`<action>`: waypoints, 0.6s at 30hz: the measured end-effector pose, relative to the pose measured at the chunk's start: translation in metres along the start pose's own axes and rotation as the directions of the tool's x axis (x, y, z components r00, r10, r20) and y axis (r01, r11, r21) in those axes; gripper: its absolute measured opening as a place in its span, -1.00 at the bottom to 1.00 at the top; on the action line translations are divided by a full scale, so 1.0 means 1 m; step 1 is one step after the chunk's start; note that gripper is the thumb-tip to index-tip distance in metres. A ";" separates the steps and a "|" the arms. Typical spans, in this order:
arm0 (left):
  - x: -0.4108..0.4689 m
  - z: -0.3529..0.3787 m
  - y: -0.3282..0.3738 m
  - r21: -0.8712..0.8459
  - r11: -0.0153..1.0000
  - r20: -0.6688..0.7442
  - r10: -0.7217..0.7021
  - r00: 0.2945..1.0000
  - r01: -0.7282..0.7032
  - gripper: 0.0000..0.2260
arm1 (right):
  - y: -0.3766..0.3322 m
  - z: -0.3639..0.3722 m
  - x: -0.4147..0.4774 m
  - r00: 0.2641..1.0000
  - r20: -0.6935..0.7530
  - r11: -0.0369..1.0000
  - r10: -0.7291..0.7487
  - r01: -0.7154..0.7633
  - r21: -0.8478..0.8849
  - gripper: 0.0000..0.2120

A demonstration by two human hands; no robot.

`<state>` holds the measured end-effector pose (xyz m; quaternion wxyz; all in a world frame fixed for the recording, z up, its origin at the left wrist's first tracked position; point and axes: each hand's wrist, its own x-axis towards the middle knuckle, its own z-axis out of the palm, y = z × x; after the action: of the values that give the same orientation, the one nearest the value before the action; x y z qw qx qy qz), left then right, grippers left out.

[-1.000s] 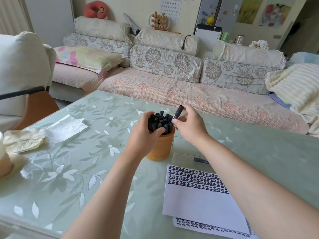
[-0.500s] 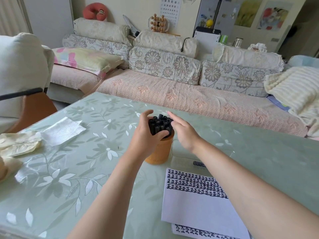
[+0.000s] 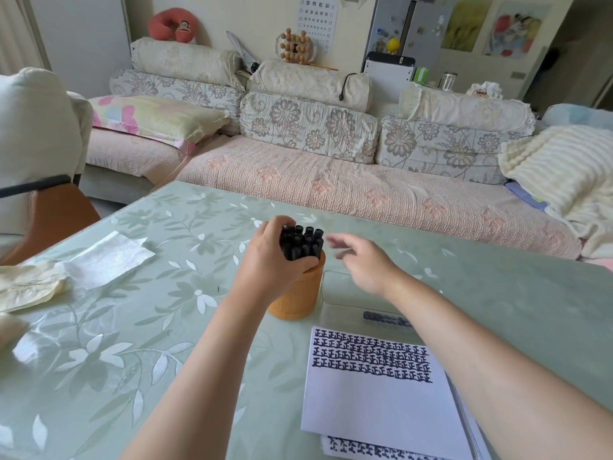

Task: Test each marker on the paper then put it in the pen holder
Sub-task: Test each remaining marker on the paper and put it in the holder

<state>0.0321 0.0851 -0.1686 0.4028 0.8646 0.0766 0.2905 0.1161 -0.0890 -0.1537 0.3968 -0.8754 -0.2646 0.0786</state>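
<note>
Floral sofa [image 3: 308,134] against cream wall [image 3: 265,14]; daylight; fridge [image 3: 411,28] behind.

- The right hand [image 3: 361,263] has blurred fingers [image 3: 335,242]; their outlines cannot be made out.
- The left hand [image 3: 272,260] wraps the markers [image 3: 306,242] and hides the left ones.
- Only the markers' black capped tops show; their barrels are sunk in the pen holder [image 3: 298,293].
- The pen holder's upper left side is hidden behind the left hand.
- A loose marker [image 3: 381,317] lies beyond the paper [image 3: 371,403]; its right end is hidden by the right forearm, and its print is too small to read.
- The paper's right edge runs under the right forearm.
- A lower sheet [image 3: 381,451] is cut off by the bottom edge.
- Both forearms are cut off by the bottom edge.
</note>
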 end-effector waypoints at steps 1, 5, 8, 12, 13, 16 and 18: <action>-0.001 0.001 0.001 0.007 1.000 0.003 -0.006 1.000 0.006 -0.43 | 0.007 -0.007 -0.006 1.000 -0.018 0.997 -0.009 0.008 -0.082 -0.52; -0.005 0.007 0.003 0.099 0.994 -0.031 0.057 0.998 -0.054 -0.35 | 0.035 -0.036 -0.031 0.998 0.040 0.949 0.055 -0.040 -0.314 -0.75; -0.009 0.011 0.014 0.234 0.945 -0.142 0.265 0.954 -0.228 -0.46 | 0.055 -0.048 -0.043 0.983 0.102 0.874 0.151 -0.084 -0.479 -0.82; -0.018 0.026 0.032 0.259 0.865 -0.171 0.480 0.860 -0.431 -0.72 | 0.063 -0.055 -0.046 0.969 0.117 0.854 0.218 -0.131 -0.504 -0.83; -0.022 0.032 0.034 0.240 0.844 -0.132 0.518 0.845 -0.480 -0.77 | 0.062 -0.056 -0.044 0.964 0.129 0.849 0.233 -0.137 -0.510 -0.82; -0.037 0.050 0.036 0.153 0.828 0.136 0.524 0.841 -0.540 -0.82 | 0.059 -0.055 -0.037 0.941 0.172 0.817 0.291 -0.151 -0.557 -0.78; -0.045 0.064 0.030 0.146 0.838 0.288 0.472 0.833 -0.526 -0.79 | 0.060 -0.054 -0.033 0.932 0.186 0.797 0.312 -0.150 -0.584 -0.79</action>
<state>0.0276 0.0070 -0.1984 0.2207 0.9218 -0.1706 0.2691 0.1306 -0.1745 -0.1638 0.0692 -0.9593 -0.2180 0.1657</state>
